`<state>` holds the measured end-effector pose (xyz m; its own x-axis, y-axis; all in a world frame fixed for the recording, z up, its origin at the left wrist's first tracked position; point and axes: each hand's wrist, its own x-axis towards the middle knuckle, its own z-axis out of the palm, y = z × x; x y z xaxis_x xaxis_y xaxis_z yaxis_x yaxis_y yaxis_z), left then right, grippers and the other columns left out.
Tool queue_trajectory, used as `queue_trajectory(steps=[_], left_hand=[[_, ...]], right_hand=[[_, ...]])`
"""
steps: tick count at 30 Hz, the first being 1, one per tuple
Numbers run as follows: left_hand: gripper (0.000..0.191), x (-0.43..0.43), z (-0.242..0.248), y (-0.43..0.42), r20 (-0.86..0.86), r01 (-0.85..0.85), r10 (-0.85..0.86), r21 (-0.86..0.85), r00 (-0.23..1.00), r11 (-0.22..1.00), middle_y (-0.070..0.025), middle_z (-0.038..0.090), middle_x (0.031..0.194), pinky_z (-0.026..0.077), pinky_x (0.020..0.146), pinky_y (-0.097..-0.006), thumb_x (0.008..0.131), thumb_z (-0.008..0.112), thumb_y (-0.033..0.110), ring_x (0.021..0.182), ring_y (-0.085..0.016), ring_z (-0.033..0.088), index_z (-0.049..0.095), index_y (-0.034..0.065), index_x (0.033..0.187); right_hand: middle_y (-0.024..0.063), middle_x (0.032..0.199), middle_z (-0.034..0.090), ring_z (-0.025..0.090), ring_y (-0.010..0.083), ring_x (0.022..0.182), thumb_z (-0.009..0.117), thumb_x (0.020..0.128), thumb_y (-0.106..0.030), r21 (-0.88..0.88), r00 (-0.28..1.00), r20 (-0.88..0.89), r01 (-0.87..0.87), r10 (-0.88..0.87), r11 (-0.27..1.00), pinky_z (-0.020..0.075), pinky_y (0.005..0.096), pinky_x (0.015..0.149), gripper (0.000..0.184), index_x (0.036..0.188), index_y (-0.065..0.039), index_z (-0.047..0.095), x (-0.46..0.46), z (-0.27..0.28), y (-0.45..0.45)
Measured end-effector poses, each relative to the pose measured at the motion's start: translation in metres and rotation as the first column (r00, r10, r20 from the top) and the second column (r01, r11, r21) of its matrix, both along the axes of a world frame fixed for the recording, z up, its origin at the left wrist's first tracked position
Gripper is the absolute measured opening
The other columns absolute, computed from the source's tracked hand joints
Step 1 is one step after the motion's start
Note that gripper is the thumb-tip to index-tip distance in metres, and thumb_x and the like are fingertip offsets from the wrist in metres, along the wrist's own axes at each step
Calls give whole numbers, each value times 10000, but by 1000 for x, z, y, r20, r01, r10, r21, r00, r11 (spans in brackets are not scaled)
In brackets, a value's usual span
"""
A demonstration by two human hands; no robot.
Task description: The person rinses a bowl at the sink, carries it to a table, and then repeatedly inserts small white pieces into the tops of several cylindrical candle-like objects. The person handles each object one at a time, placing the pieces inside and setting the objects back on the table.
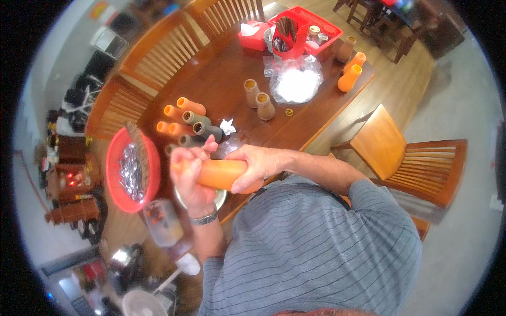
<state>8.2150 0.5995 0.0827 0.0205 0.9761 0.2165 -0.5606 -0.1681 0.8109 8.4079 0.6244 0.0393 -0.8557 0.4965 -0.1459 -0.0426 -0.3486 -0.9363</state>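
Observation:
An orange squeeze bottle [222, 173] lies nearly level between my hands, above the table's near edge. My left hand [189, 177], with a metal watch at the wrist, grips its left end and hides the neck. Around its other end is my right hand [257, 162]. Just beyond stand several open orange bottles [191, 106] and dark bottles [208, 130], with a crumpled white tissue [227, 127] beside them. Two brown-rimmed open bottles [265, 106] stand mid-table, a small yellow ring [289, 112] near them. Two more orange bottles [349, 79] are at the far right edge.
A red basin [112, 185] of metal cutlery stands at left, a clear plastic container [163, 223] below it. A plate rim [221, 200] shows under my hands. Farther off are a plastic bag [296, 83], a red basket [336, 33] and a red tissue box [253, 39]. Wooden chairs [379, 146] flank the table.

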Motion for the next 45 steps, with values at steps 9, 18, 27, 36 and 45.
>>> queue_trajectory(steps=[9, 18, 27, 36, 45], left_hand=[[251, -12, 3, -6, -58, -286, 294, 116, 954, 951, -122, 681, 899, 325, 1203, -652, 827, 582, -87, 1021, -382, 718, 531, 79, 1008], [237, -19, 23, -7, 103, -26, 4, 211, 995, 977, -120, 693, 983, 279, 1234, -619, 836, 652, 46, 1162, -403, 657, 550, 101, 1043], [252, -36, -1, -14, 287, 83, -139, 200, 948, 976, -129, 676, 990, 445, 1106, -606, 863, 636, 67, 1130, -400, 666, 536, 90, 1093], [175, -32, -18, -17, 43, -361, 360, 31, 932, 932, -94, 640, 871, 530, 938, -519, 862, 613, 66, 908, -295, 679, 515, 104, 1001], [248, 10, -25, -14, -349, -362, 350, 34, 869, 932, -54, 652, 892, 569, 803, -314, 843, 713, -42, 854, -149, 667, 533, 58, 980]], right_hand=[[171, 1301, 643, 649, 253, 1163, 870, 813, -303, 537, 945, -153, 325, -289, 779, 525, 338, 977, 629, 1305, -13, 607, -16, 2, -7], [182, 1166, 662, 711, 329, 916, 749, 906, -500, -248, 942, -332, -127, 39, 960, 621, 465, 822, 709, 1409, -47, 541, -15, 10, -24], [153, 1278, 629, 704, 284, 1046, 721, 956, -439, -532, 928, -360, -119, -97, 838, 638, 414, 753, 616, 1393, -38, 552, -14, -1, -19], [165, 1363, 568, 592, 292, 1236, 910, 773, -313, 479, 922, -156, 384, -354, 790, 486, 404, 1060, 731, 1341, -12, 561, -26, -12, -9], [154, 1446, 532, 558, 230, 1279, 847, 786, -563, 447, 961, 208, 74, -184, 892, 460, 377, 1076, 1034, 1505, 25, 393, 1, -13, -4]])
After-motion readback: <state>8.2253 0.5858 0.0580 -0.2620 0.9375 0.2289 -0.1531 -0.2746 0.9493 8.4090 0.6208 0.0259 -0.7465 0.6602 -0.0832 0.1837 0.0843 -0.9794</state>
